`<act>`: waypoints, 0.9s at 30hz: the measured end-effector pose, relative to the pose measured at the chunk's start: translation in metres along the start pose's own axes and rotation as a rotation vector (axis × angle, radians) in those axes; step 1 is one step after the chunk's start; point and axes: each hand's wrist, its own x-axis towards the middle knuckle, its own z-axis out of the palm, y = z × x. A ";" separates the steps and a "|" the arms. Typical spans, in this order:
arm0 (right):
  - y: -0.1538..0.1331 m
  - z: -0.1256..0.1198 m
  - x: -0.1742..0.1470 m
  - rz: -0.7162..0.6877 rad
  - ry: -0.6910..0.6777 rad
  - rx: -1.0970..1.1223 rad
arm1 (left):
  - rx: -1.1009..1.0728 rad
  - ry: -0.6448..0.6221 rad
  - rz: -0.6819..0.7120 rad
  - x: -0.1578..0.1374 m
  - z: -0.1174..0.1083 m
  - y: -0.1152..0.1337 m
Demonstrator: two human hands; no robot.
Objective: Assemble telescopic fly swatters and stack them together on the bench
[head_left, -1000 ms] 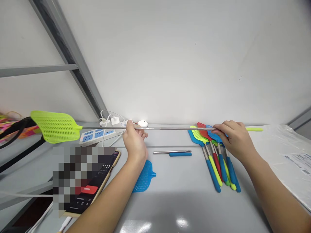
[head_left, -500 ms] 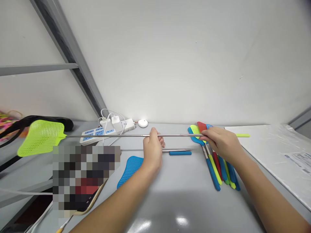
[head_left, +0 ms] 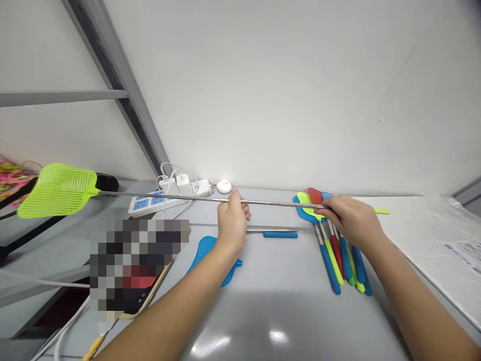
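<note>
Head view, only view I have:

1. Long lime-green fly swatter w/ thin telescopic steel rod (head_left: 169,196): held level above the grey tabletop (head_left: 285,311), fully drawn out. Mesh head far left, beyond the table edge; lime grip end pokes out right of the right hand. I judge the level, two-point hold keeps the thin rod from sagging.
2. Left hand (head_left: 231,223): closed, pinching the rod near mid-length, fingers curled over the top.
3. Right hand (head_left: 349,220): closed round the rod's handle end; palm down, hovering over the bundle below.
4. Bundle of collapsed fly swatters, blue, lime and red handles (head_left: 338,250): lying side by side on the table under the right hand, heads toward the wall. Looks like a sorted pile.
5. Loose blue mesh swatter head (head_left: 210,253): flat on the table, partly hidden by the left forearm.
6. Short steel rod w/ blue grip (head_left: 272,233): on the table btwn the hands, apart from the blue head.
7. White power strip w/ blue sockets and chargers (head_left: 158,200): by the wall, behind the rod.
8. Small white oval device (head_left: 224,187): against the wall, just right of the strip.
9. Phone (head_left: 139,296): at left table edge, screen blurred out.
10. Clear plastic bags w/ labels (head_left: 443,240): stacked far right.
</note>
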 end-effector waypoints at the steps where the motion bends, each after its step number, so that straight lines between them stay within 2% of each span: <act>1: 0.002 0.000 -0.001 0.001 0.003 -0.011 | 0.001 -0.002 0.004 0.000 0.000 0.000; 12: 0.018 0.006 -0.011 -0.029 0.170 -0.180 | -0.005 -0.004 0.013 -0.001 0.000 0.005; 17: 0.015 -0.004 -0.011 0.001 0.206 -0.166 | -0.029 0.033 0.051 0.000 -0.002 0.002; 22: 0.024 -0.017 -0.011 0.174 0.118 -0.063 | -0.102 0.140 0.144 0.009 -0.007 0.005; 27: 0.026 -0.017 -0.010 0.187 0.028 -0.051 | -0.132 0.156 0.179 0.018 -0.012 0.009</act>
